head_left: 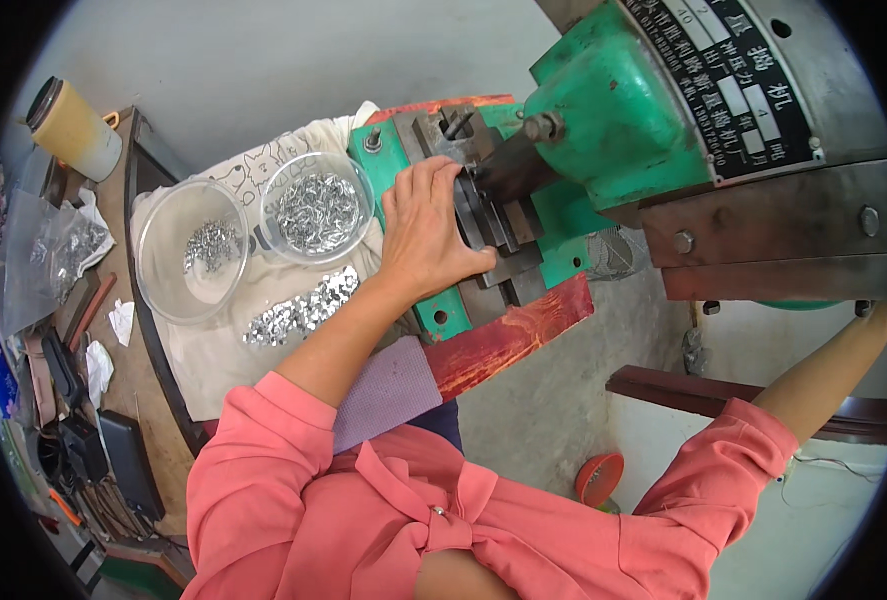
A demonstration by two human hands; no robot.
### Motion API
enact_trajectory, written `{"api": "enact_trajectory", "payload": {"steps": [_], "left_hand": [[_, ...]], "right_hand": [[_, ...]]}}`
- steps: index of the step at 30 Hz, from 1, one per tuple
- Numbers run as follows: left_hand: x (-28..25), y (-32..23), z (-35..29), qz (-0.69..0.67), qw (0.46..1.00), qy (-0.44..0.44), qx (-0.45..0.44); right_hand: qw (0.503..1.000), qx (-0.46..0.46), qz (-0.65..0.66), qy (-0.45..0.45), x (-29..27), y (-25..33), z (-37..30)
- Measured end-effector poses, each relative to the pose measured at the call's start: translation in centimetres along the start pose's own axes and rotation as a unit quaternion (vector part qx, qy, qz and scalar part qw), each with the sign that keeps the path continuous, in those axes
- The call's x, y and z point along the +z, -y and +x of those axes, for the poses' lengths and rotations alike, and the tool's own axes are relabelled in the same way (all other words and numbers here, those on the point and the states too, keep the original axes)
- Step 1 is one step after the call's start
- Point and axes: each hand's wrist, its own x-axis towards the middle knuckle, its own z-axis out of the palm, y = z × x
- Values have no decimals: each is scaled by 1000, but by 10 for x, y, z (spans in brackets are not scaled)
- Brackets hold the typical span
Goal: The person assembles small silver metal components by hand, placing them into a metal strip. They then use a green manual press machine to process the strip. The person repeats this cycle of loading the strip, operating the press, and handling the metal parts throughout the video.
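Observation:
My left hand (428, 228) lies over the near side of a dark steel die block (483, 215) on a green bench press (613, 110). Its fingers curl at the block's far end and the thumb rests at the near end, so the block sits between them. Whether a small part is pinched there is hidden by the hand. My right forearm (833, 370) reaches up behind the press head at the far right, and the right hand itself is out of sight. Left of my left hand stands a clear tub (358, 235) of shiny metal pieces.
Another clear tub (153, 285) holds smaller metal bits. A pile of flat silver pieces (303, 310) lies on the pale cloth (203, 385). The press stands on a red wooden board (513, 335). Tools and a yellow jug (78, 130) are at left; an orange bowl (600, 478) sits below.

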Motion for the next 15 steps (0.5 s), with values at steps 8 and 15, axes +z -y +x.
{"api": "enact_trajectory", "payload": {"steps": [8, 15], "left_hand": [[0, 3, 0, -7, 1000, -1, 6], [0, 1, 0, -8, 1000, -3, 6]], "right_hand": [[1000, -6, 0, -8, -1, 2, -2], [989, -121, -75, -44, -18, -48, 1]]}}
